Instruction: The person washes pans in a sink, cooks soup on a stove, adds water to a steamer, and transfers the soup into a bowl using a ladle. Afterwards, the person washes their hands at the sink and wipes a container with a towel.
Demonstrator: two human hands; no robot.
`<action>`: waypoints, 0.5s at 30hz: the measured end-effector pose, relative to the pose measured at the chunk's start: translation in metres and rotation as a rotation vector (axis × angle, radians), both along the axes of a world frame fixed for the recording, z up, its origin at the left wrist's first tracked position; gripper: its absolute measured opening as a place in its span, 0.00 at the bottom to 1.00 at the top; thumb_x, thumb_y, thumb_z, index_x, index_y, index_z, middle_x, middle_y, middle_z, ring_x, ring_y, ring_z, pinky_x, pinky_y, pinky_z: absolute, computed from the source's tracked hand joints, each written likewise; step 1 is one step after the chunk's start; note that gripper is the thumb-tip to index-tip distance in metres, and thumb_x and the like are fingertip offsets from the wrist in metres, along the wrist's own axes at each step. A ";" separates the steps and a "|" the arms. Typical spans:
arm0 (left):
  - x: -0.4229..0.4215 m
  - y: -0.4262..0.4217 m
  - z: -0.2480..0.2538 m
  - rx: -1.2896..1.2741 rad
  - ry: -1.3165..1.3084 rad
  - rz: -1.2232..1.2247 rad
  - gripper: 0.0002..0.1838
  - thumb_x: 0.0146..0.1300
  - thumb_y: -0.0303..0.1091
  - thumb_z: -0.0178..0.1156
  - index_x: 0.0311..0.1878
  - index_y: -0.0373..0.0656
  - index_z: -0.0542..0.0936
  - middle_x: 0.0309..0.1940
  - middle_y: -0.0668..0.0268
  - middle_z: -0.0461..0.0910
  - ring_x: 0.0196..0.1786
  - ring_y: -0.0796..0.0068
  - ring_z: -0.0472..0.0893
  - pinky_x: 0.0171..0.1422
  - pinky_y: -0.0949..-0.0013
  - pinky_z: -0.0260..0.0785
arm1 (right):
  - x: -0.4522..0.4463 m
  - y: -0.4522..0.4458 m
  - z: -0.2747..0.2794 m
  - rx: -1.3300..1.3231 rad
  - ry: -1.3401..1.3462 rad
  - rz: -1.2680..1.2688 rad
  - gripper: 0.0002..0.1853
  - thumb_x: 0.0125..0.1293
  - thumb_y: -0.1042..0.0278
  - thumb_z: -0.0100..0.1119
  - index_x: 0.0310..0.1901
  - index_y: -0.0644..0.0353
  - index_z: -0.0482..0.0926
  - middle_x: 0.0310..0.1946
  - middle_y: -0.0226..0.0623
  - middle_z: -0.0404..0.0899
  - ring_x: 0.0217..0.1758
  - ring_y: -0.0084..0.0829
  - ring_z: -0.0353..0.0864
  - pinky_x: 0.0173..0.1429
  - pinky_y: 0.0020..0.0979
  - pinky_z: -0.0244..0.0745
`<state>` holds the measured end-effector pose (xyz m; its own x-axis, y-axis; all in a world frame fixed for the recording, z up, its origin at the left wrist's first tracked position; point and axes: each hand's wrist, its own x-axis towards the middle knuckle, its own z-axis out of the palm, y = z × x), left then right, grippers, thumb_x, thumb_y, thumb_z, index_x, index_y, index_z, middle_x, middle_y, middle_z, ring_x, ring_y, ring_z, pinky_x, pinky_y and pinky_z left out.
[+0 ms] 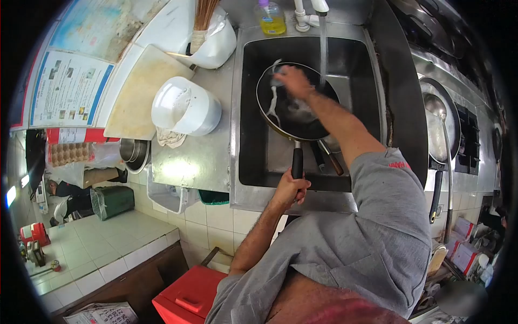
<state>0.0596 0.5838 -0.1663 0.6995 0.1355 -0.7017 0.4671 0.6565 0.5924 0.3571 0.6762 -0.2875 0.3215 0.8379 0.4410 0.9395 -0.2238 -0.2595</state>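
Observation:
A large black frying pan (302,121) is held over the steel sink (353,59), with white suds on its inner surface. My left hand (292,189) is wrapped round its black handle near the sink's front edge. Inside the pan, toward its upper left, my right hand (294,81) lies against the surface, blurred; a pale scrubber seems to be under its fingers, only partly seen. Water runs from the faucet (319,6) just right of my right hand. Below the pan, other handles (331,157) stick out in the sink.
A white bucket (202,110) stands on the left counter beside a cutting board (145,86) and a folded cloth (171,137). A yellow soap bottle (271,20) is behind the sink. At the right sits a wok (437,135) with a ladle. A red bin (189,294) stands below left.

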 end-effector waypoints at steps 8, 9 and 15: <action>0.015 0.021 -0.017 0.156 -0.057 0.059 0.20 0.45 0.20 0.55 0.42 0.40 0.59 0.14 0.70 0.63 0.10 0.82 0.62 0.09 0.73 0.55 | -0.054 -0.080 -0.107 -0.550 0.815 -0.009 0.11 0.51 0.70 0.50 0.37 0.60 0.77 0.36 0.48 0.76 0.39 0.42 0.75 0.42 0.37 0.71; 0.015 0.022 -0.019 0.161 -0.068 0.103 0.20 0.45 0.20 0.55 0.42 0.40 0.59 0.14 0.70 0.63 0.10 0.82 0.62 0.09 0.73 0.55 | -0.070 -0.074 -0.088 -0.397 1.191 -0.002 0.11 0.54 0.68 0.49 0.37 0.60 0.77 0.34 0.45 0.76 0.36 0.40 0.75 0.39 0.37 0.71; 0.016 0.022 -0.037 0.048 -0.067 0.016 0.21 0.46 0.19 0.53 0.44 0.39 0.60 0.12 0.70 0.63 0.10 0.81 0.64 0.09 0.71 0.55 | -0.071 -0.025 0.112 0.248 1.554 -0.026 0.14 0.65 0.59 0.41 0.35 0.57 0.74 0.20 0.30 0.72 0.14 0.20 0.65 0.13 0.22 0.56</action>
